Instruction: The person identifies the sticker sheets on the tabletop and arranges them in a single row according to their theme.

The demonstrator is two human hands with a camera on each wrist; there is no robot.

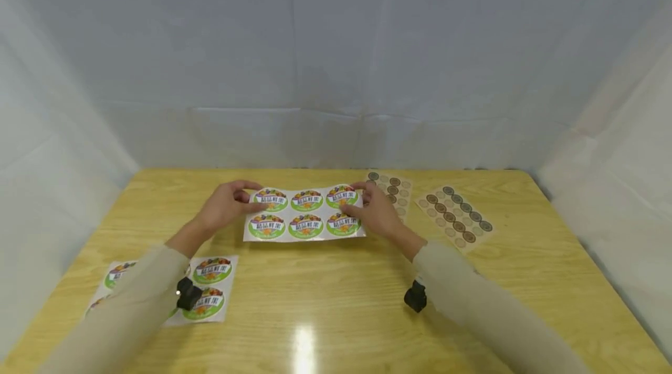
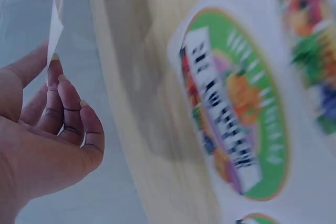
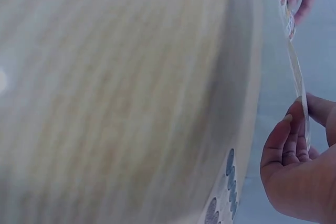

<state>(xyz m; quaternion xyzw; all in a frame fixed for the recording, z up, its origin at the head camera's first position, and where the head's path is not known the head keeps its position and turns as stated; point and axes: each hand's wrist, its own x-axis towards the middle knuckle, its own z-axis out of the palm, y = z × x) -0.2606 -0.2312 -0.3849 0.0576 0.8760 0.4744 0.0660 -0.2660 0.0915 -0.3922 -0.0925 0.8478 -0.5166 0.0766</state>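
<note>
While two hands (image 1: 223,210) (image 1: 380,213) hold one sticker sheet (image 1: 306,211), three others (image 1: 211,280) (image 1: 397,192) (image 1: 455,217) lie flat.

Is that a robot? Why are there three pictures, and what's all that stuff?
No robot here! You're seeing a person's bare left hand and right hand. The wide picture comes from a camera on the person's head; the other two come from wrist cameras, one on each arm. Together, the hands hold up a sheet of fruit stickers. On the table lies another sticker sheet, partly hidden by the left sleeve. Toward the right are two sheets of little circles.
</note>
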